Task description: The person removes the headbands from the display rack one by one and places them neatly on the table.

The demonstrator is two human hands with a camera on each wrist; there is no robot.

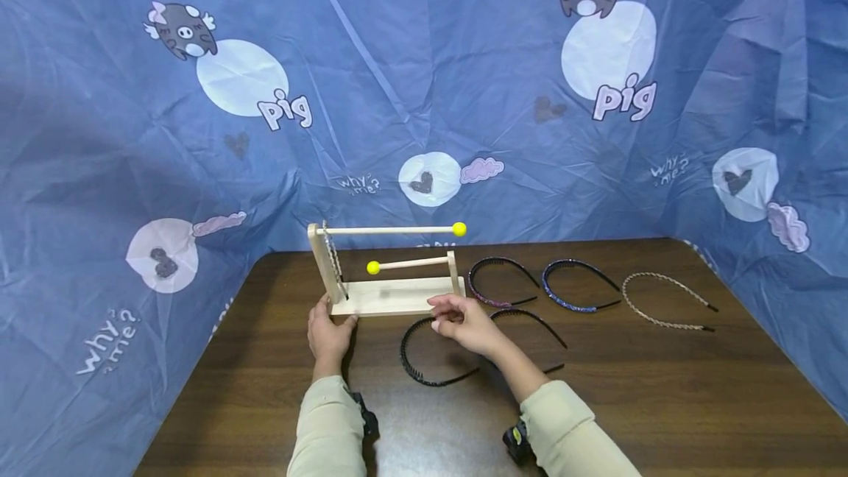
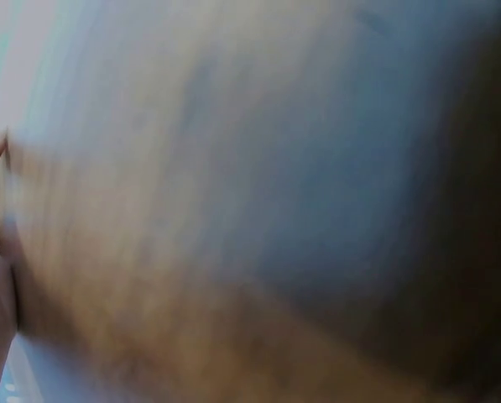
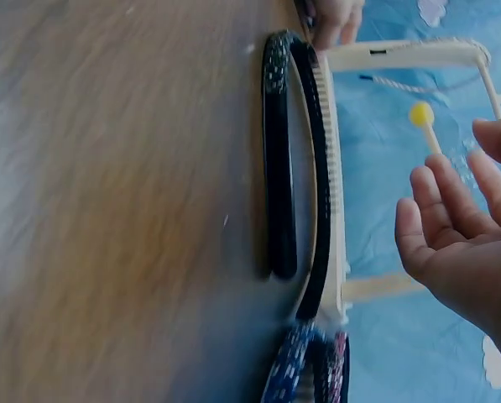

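A pale wooden headband stand (image 1: 391, 299) stands at the back of the table, with a long upper rod and a shorter lower rod, each tipped by a yellow ball. On the upper rod, close to the left post, hangs a light beaded headband (image 1: 331, 252). My left hand (image 1: 329, 336) holds the left end of the base, thumb along its front edge. Near the short right post, my right hand (image 1: 467, 324) hovers with loosely bent fingers and nothing in them. Below it lies a black headband (image 1: 405, 359), with another black headband (image 1: 546, 326) partly hidden by the forearm.
Right of the stand lie a pink-and-black headband (image 1: 473, 287), a blue glittery headband (image 1: 553, 297) and a braided beige headband (image 1: 632, 308). A blue printed cloth (image 1: 424, 94) hangs behind the brown table (image 1: 662, 403). The left wrist view is mostly blurred.
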